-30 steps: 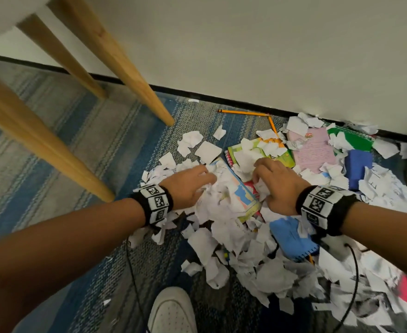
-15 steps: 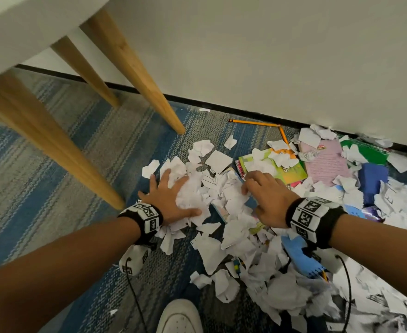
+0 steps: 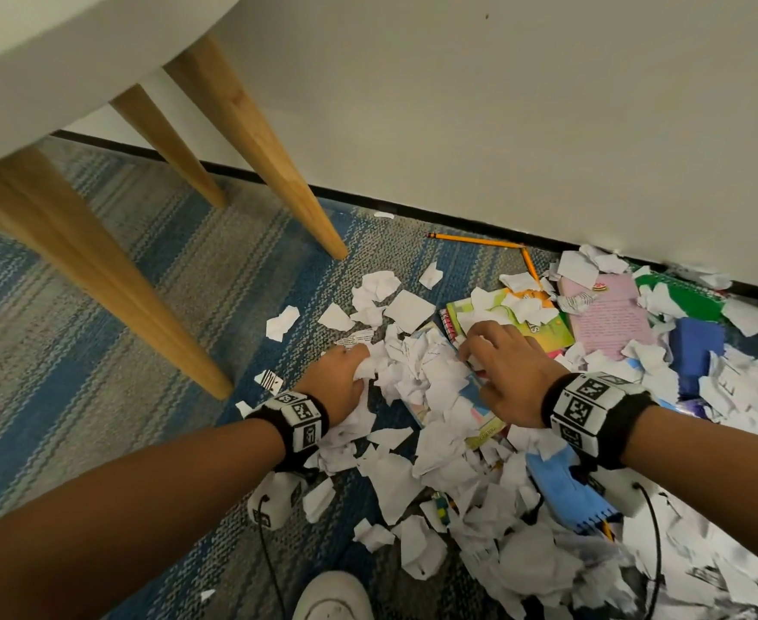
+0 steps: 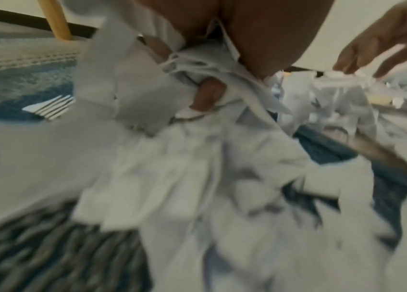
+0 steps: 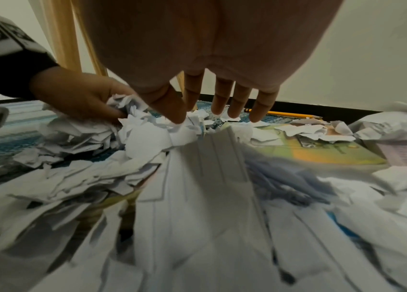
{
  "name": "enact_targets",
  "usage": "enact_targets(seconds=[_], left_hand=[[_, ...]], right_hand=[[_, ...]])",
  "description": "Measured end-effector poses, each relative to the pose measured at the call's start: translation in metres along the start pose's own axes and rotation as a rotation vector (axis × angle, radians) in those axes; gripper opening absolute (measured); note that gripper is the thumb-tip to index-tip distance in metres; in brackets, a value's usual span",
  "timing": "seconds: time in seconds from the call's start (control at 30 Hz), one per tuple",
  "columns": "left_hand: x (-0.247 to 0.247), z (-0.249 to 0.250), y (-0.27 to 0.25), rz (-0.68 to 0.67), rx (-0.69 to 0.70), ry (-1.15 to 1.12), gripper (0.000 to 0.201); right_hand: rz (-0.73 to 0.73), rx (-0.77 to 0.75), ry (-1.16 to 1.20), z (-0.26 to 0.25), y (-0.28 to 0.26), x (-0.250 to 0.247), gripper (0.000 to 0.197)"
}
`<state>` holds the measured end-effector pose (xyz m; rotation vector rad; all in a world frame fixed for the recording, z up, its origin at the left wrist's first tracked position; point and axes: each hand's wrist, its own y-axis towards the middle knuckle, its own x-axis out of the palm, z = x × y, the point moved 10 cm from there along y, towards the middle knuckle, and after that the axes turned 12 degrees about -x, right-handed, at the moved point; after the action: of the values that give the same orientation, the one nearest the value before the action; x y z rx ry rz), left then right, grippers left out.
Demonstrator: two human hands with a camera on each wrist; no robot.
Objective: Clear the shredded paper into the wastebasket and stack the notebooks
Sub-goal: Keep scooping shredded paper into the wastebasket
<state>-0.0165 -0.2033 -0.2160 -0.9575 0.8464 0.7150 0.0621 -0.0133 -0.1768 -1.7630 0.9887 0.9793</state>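
Shredded white paper [image 3: 422,378] lies heaped on the striped carpet, over several notebooks. My left hand [image 3: 346,373] grips a wad of scraps at the pile's left edge; its fingers [image 4: 209,94] curl round the paper. My right hand [image 3: 484,351] is a little to the right, with spread fingertips [image 5: 179,116] touching the scraps on top of a half-buried notebook [image 3: 473,396]. Other notebooks lie beyond and beside it: a green-yellow one [image 3: 547,326], a pink one [image 3: 605,319], a green one [image 3: 690,297], a dark blue one [image 3: 695,346] and a light blue spiral one [image 3: 565,490]. No wastebasket is in view.
Wooden table legs [image 3: 256,140] stand to the left and behind, the nearest leg [image 3: 100,279] close to my left arm. Two pencils [image 3: 475,240] lie by the wall's black skirting. My white shoe [image 3: 332,595] is at the bottom edge. More scraps spread to the right.
My left hand, spread flat on the scraps half a second ago, has closed round a wad. Both hands have drawn paper inward toward each other.
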Motion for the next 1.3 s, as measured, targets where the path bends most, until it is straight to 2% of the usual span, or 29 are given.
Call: enact_targets(seconds=[0.13,0.23,0.4,0.53,0.67,0.8,0.93,1.07,1.3], left_hand=[[-0.035,0.019,0.011,0.093,0.010,-0.141,0.037],[-0.064,0.021,0.020,0.183,-0.020,-0.270,0.031],[-0.088,-0.019,0.030,0.291,-0.220,-0.393,0.029],[-0.095,-0.067,0.027,0.363,-0.380,-0.393,0.025],[-0.083,-0.113,0.030,0.293,-0.585,-0.325,0.024],[-0.059,-0.126,0.038,0.152,-0.601,-0.274,0.028],[-0.057,-0.122,0.039,0.153,-0.565,-0.236,0.024],[-0.056,-0.121,0.039,0.146,-0.529,-0.231,0.019],[-0.058,-0.116,0.038,0.156,-0.508,-0.211,0.022]], right_hand=[[0.017,-0.017,0.031,-0.001,0.008,-0.004,0.048],[0.073,-0.013,0.072,0.003,0.029,-0.013,0.051],[0.138,0.061,0.085,0.014,0.078,-0.026,0.068],[0.119,0.140,0.066,0.017,0.109,-0.030,0.084],[0.109,0.211,0.063,0.026,0.132,-0.029,0.091],[0.057,0.244,0.125,0.032,0.156,-0.017,0.098],[-0.012,0.164,0.153,0.009,0.181,-0.003,0.097],[-0.046,-0.002,0.033,-0.041,0.191,0.009,0.094],[-0.193,-0.246,-0.125,-0.112,0.157,0.038,0.115]])
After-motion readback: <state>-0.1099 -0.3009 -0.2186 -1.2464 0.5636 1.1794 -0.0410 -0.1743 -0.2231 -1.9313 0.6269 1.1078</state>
